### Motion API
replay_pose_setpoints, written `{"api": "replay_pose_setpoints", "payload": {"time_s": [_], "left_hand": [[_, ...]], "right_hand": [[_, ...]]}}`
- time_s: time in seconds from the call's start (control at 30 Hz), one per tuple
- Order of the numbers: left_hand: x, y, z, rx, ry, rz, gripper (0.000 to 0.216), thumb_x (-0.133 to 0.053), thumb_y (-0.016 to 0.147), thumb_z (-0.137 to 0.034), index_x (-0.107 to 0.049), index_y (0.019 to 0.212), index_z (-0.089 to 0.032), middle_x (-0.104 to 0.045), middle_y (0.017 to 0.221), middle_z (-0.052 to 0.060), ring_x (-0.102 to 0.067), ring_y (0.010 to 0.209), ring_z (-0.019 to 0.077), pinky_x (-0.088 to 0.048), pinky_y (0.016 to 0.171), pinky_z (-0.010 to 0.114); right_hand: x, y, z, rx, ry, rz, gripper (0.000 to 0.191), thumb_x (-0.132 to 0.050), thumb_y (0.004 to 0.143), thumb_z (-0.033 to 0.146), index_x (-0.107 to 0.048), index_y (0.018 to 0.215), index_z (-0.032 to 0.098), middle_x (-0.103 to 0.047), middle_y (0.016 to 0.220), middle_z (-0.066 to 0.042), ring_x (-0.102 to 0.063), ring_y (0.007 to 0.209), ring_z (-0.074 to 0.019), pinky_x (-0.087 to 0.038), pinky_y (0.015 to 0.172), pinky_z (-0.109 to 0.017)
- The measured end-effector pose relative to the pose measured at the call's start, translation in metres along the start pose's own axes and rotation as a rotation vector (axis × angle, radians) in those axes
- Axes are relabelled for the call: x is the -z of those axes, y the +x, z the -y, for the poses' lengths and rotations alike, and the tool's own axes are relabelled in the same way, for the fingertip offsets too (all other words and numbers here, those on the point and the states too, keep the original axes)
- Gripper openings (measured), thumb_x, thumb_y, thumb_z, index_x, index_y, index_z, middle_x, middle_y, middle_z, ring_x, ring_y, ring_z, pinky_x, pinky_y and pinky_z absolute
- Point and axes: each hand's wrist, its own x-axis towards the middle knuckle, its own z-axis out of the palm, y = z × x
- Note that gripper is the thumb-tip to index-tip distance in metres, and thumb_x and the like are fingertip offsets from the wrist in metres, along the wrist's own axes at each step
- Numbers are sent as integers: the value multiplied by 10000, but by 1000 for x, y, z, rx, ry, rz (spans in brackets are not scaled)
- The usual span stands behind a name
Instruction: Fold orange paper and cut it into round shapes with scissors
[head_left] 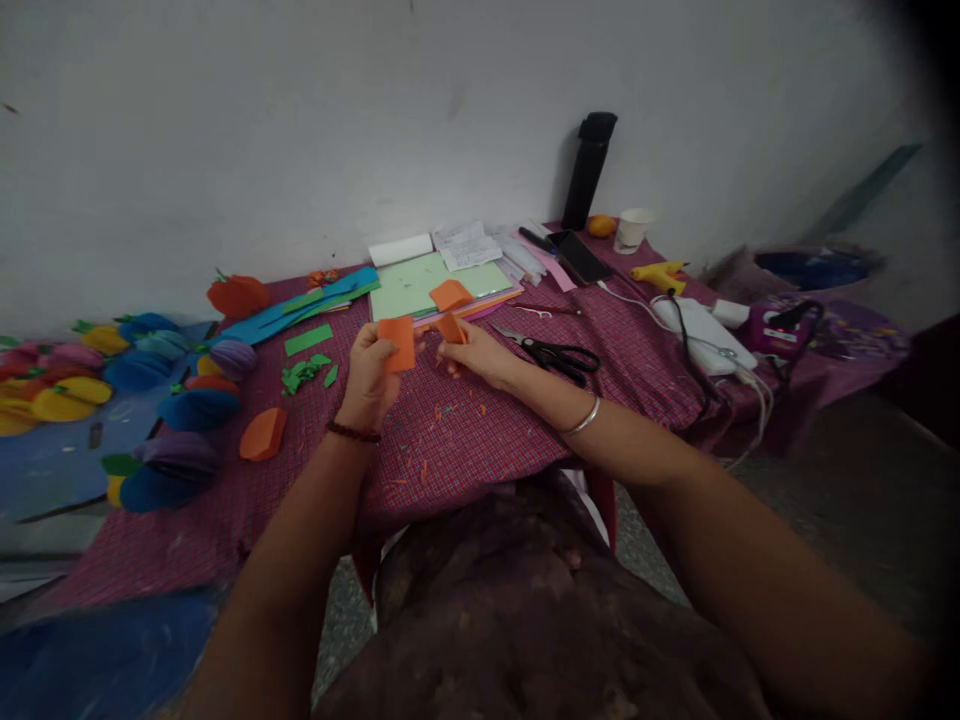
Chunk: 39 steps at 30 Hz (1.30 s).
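My left hand [367, 365] is closed on an orange paper piece [397, 343], roughly rectangular, held up with the thumb across its face. Close by on the right, my right hand [469, 350] pinches a smaller-looking orange paper piece [451, 328], seen nearly edge-on. Behind it, an orange cut paper stack [451, 293] rests on the light green sheets [409, 285]. Another orange stack with a rounded edge [262, 434] lies to the left of my left forearm. Black-handled scissors [559, 355] lie right of my right hand.
Green paper leaves [304, 374] and a green strip [308, 340] lie left. Several paper fruit shapes [180, 405] crowd the left side. A black bottle [590, 170], a phone [580, 258], a paper cup [634, 230], a yellow glue gun [660, 276] and a cabled white box [705, 335] stand right.
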Motion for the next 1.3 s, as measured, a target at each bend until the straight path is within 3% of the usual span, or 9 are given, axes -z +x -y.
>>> {"api": "replay_pose_setpoints", "payload": {"time_s": [0.2,0.37,0.6,0.7,1.03,1.3], "left_hand": [[2,3,7,170,-108,108,512,-529,567,13,-498,1027,-210,-676,981,39,-659,767,137,-520,657,231],[5,6,23,83,-91,23,573,-549,610,45,-506,1115,-224,-676,915,15,-649,775,145,-521,685,259],[-4,1,21,46,-221,149,272,-652,712,-83,-633,964,-184,-696,972,42,-655,875,151,-516,835,284],[-9,-3,17,37,-223,181,187,-663,773,-174,-651,958,-197,-704,1016,51,-656,944,171,-514,875,309],[-17,-14,11,60,-180,241,253,-630,820,-238,-634,1073,-231,-663,1203,71,-601,1127,215,-525,861,342],[-13,-14,9,152,-120,285,450,-614,692,-143,-602,1141,-174,-655,1192,101,-638,1033,224,-549,773,306]], "right_hand": [[-3,-6,7,-16,7,80,234,-564,850,163,-502,1075,180,-585,712,39,-501,487,-58,-420,424,-159],[-3,-5,3,4,94,94,157,-599,859,260,-494,944,180,-593,720,28,-509,493,-58,-436,423,-165],[-3,-3,2,56,47,-61,183,-603,833,206,-513,988,170,-555,749,37,-482,485,-46,-421,412,-168],[-4,-3,3,55,87,-63,224,-625,813,221,-521,1006,174,-576,805,25,-480,498,-43,-419,418,-172],[-4,0,1,33,178,-107,184,-663,747,168,-504,838,175,-535,599,70,-455,459,-59,-390,414,-174],[-8,-7,3,-18,148,71,127,-643,725,133,-536,792,149,-526,549,70,-451,440,-50,-376,406,-161]]}}
